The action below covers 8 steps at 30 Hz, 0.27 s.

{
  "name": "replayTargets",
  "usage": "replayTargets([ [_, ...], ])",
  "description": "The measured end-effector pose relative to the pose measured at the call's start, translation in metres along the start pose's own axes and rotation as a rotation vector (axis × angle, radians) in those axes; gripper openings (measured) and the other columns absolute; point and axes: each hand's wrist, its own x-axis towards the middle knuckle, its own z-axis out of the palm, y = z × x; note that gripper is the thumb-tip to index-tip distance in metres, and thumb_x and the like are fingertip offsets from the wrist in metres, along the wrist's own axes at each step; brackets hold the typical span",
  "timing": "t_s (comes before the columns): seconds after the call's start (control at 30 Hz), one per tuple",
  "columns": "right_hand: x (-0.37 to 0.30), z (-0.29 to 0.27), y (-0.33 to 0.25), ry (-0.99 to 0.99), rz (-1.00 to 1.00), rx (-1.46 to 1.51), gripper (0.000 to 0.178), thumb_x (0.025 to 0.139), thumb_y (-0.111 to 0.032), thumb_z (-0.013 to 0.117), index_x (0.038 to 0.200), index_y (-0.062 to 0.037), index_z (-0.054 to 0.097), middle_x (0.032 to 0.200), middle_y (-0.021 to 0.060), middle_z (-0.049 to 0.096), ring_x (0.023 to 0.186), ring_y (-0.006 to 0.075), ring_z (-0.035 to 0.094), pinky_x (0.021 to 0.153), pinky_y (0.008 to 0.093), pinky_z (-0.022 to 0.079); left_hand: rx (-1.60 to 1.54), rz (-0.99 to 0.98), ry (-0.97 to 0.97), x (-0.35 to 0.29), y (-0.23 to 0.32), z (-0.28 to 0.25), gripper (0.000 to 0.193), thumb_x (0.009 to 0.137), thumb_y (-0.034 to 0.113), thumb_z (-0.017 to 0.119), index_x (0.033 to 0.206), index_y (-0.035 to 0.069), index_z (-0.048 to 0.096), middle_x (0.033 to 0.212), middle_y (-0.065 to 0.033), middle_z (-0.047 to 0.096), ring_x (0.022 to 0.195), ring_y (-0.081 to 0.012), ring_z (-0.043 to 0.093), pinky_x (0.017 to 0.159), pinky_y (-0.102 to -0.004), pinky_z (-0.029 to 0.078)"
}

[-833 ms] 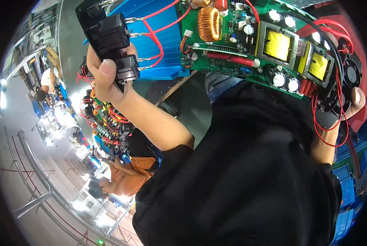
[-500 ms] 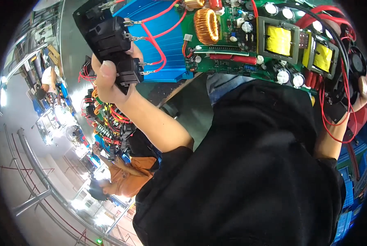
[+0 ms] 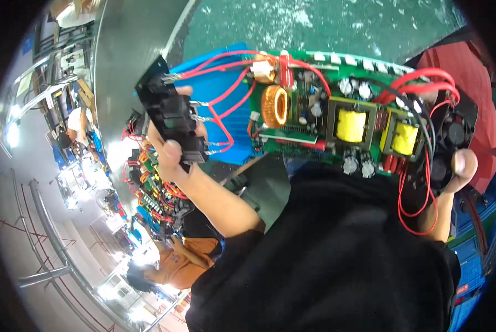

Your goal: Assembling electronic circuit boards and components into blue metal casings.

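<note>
Between my two hands I hold up a green circuit board (image 3: 298, 124) on a blue finned heatsink (image 3: 226, 94). A copper-wound ring coil (image 3: 274, 106) and two yellow-wrapped transformers (image 3: 351, 126) stand out on it. My left hand (image 3: 170, 157) is closed round a black end panel with sockets (image 3: 173, 113), wired to the board by red leads. At the other end my right hand (image 3: 459, 166) grips the black end panel with fans (image 3: 457, 131), thumb in front. Thin red wires (image 3: 406, 213) loop down beside that hand. Fingers behind both panels are mostly hidden.
A worn green work surface (image 3: 325, 27) lies beyond the board. More wired boards (image 3: 154, 188) crowd the bench at left. A co-worker in orange (image 3: 190, 260) sits past them. A red object (image 3: 475, 83) and blue bins (image 3: 472, 260) are at right.
The board assembly now sits lower in view, its fan end shifted left, with more green surface showing beyond it. Both hands keep their hold on the end panels.
</note>
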Motion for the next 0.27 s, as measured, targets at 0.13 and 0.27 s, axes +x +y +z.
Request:
replayTargets([
  [0.13,-0.007,0.084,-0.033,-0.442,0.085,0.638,0.05,0.086,-0.025,0.054,0.123,0.0074,0.05,0.129,0.022,0.056,0.116,0.0353,0.058,0.103,0.0495,0.045,-0.025,-0.053,0.029,-0.007,0.001,-0.007,0.092,0.074,0.04,0.078,0.132,-0.018,0.036,0.124,-0.0311,0.053,0.083,-0.0193,0.065,0.061,-0.0253,0.059],
  [0.27,-0.093,0.124,-0.046,0.781,0.201,-0.108,0.046,0.088,-0.023,0.053,0.123,0.0082,0.049,0.124,0.021,0.057,0.109,0.0309,0.061,0.1,0.0457,0.049,-0.027,-0.014,0.037,-0.01,0.01,-0.004,0.093,0.074,0.039,0.078,0.133,-0.019,0.034,0.123,-0.031,0.052,0.09,-0.021,0.063,0.061,-0.0251,0.06],
])
